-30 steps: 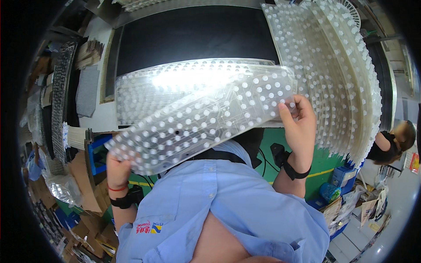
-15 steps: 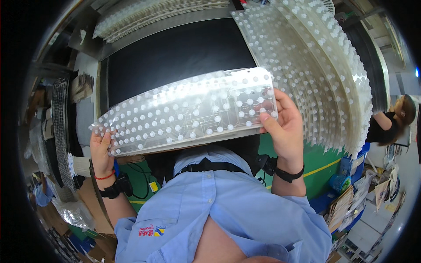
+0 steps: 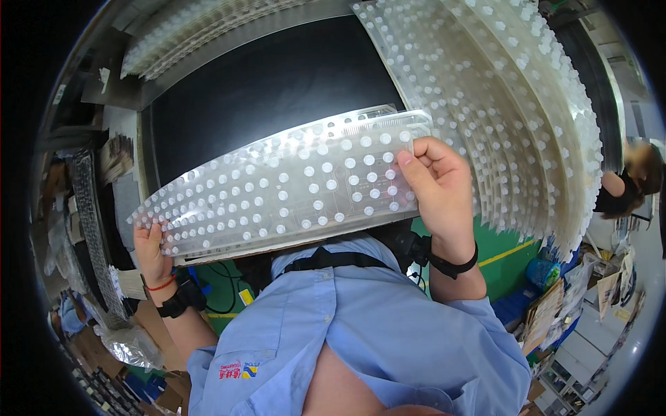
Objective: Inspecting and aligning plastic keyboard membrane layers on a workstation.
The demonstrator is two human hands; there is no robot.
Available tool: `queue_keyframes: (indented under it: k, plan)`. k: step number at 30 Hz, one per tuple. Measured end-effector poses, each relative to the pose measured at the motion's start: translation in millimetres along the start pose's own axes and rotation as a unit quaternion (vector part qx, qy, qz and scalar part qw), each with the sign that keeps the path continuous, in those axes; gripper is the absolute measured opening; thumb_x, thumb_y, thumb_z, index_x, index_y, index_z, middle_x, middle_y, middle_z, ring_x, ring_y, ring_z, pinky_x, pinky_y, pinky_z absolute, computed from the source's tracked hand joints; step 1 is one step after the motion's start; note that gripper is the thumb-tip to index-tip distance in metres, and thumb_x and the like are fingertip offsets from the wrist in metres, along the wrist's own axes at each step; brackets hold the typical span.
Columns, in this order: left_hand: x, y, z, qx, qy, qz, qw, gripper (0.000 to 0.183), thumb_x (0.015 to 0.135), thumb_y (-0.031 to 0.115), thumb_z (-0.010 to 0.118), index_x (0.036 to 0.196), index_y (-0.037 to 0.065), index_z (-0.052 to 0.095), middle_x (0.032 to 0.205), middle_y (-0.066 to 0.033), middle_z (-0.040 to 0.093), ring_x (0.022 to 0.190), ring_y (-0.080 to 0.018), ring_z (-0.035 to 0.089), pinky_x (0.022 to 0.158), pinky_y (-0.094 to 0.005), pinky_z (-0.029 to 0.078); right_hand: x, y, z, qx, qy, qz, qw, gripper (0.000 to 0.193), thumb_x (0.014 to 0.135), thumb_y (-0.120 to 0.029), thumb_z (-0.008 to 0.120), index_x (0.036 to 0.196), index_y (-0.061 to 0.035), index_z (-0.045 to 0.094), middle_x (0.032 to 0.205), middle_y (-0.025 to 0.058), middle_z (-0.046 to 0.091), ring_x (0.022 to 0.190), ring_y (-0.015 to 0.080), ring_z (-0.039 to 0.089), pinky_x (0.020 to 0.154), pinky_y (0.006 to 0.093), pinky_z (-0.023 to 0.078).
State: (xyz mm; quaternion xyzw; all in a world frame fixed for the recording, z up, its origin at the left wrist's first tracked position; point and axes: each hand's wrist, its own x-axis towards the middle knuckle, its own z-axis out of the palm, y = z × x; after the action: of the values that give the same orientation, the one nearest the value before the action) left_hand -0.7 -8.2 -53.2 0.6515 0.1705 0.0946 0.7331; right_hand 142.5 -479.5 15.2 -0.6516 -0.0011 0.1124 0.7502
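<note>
Between my hands is a long, clear keyboard membrane sheet [image 3: 298,201] dotted with rows of white rubber domes and thin printed traces. My left hand [image 3: 151,244] pinches its left end, thumb on top. At the right end, my right hand [image 3: 438,179] grips the edge between thumb and bent fingers. The sheet lies over the front edge of a black work surface [image 3: 270,83]. Another clear sheet edge [image 3: 409,123] shows behind it along the far side; whether that one is also held I cannot tell.
Tall fanned stacks of similar domed sheets [image 3: 513,118] stand at the right of the work surface. More stacked sheets [image 3: 201,38] lie along the far edge. A clear plastic bag [image 3: 128,345] is low on the left. Another person [image 3: 628,182] is at the far right.
My right hand has shifted a little left and up along the sheet's right end. The sheet's right side has slid leftward, uncovering more of the clear edge behind it.
</note>
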Motion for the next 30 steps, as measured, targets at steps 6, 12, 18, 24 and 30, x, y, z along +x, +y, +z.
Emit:
queue_keyframes:
  k: [6, 12, 18, 24, 30]
  plan:
    - [0.9, 0.5, 0.9, -0.004, 0.002, -0.01, 1.0, 0.036, 0.094, 0.006, 0.059, 0.128, 0.002, 0.047, 0.118, -0.0084, 0.061, 0.105, -0.0161, 0.059, 0.094, -0.0309, 0.047, 10.3, -2.5, 3.6, 0.023, 0.004, 0.06, 0.998, 0.018, 0.095, -0.012, 0.06, 0.082, -0.0008, 0.059, 0.072, 0.0042, 0.065, 0.06, 0.0067, 0.06, 0.052, 0.02, 0.044]
    - [2.5, 3.9, 4.2, 0.014, 0.008, -0.021, 1.0, 0.032, 0.094, 0.008, 0.06, 0.125, 0.003, 0.049, 0.11, -0.0061, 0.063, 0.097, -0.0129, 0.06, 0.086, -0.0267, 0.048, 13.7, 0.4, 5.0, 0.023, -0.003, 0.075, 0.997, 0.019, 0.095, -0.01, 0.06, 0.079, -0.0014, 0.056, 0.072, 0.005, 0.065, 0.057, 0.0069, 0.06, 0.049, 0.0203, 0.044]
    - [1.9, 8.9, 15.7, 0.017, 0.023, -0.025, 0.999, 0.03, 0.094, 0.009, 0.061, 0.123, 0.004, 0.051, 0.103, -0.0046, 0.062, 0.08, -0.007, 0.057, 0.068, -0.0173, 0.045, 11.7, 2.2, 7.0, 0.024, 0.0, 0.071, 0.997, 0.015, 0.094, -0.005, 0.059, 0.081, -0.0006, 0.054, 0.071, 0.0025, 0.064, 0.058, 0.0043, 0.058, 0.049, 0.019, 0.043]
    - [2.4, 10.5, 17.5, 0.008, 0.021, -0.023, 0.999, 0.031, 0.094, 0.01, 0.062, 0.123, 0.003, 0.051, 0.106, -0.0046, 0.062, 0.089, -0.0094, 0.058, 0.076, -0.0208, 0.047, 8.5, 3.8, 8.7, 0.011, 0.009, 0.05, 0.999, 0.015, 0.093, -0.003, 0.059, 0.08, -0.0005, 0.053, 0.07, 0.0016, 0.063, 0.058, 0.0029, 0.058, 0.048, 0.0179, 0.042]
    - [0.4, 11.5, 24.6, 0.006, 0.02, -0.016, 1.0, 0.035, 0.094, 0.011, 0.062, 0.126, 0.003, 0.05, 0.106, -0.0044, 0.063, 0.092, -0.0116, 0.06, 0.083, -0.0248, 0.048, -7.4, 1.3, 4.6, 0.02, 0.021, 0.091, 0.995, 0.016, 0.093, -0.003, 0.059, 0.079, -0.0007, 0.053, 0.069, 0.0016, 0.062, 0.058, 0.0026, 0.056, 0.048, 0.0183, 0.043]
